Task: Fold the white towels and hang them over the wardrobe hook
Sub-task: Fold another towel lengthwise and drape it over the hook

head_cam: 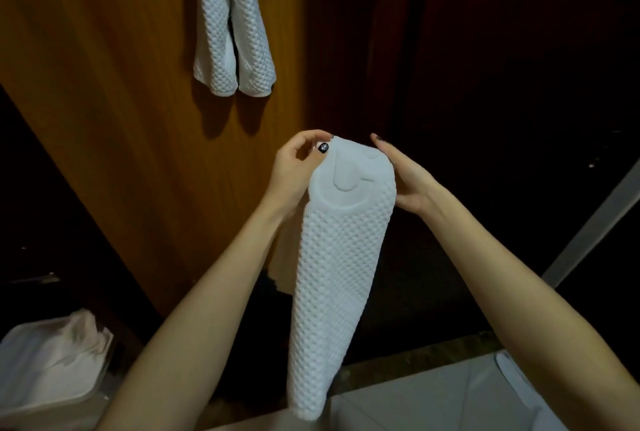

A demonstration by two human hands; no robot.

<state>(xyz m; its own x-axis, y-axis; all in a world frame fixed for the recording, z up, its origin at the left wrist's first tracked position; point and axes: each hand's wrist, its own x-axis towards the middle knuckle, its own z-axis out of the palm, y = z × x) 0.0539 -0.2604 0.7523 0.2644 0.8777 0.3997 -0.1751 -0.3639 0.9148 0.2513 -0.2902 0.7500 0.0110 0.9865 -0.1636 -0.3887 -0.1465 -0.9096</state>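
Note:
A white waffle-textured towel (332,275) hangs folded lengthwise in front of me, its top end held up at mid-frame. My left hand (298,171) pinches the towel's upper left edge between thumb and fingers. My right hand (408,181) lies against the towel's upper right side, fingers fairly straight. Two more white waffle towels (232,29) hang side by side on the brown wooden wardrobe door (121,101) above; the hook itself is hidden behind them or out of frame.
A white tub with crumpled white cloth (52,361) sits at the lower left. A pale surface (450,403) lies at the bottom right. Right of the door, the wardrobe is dark. A grey bar (595,223) slants along the right edge.

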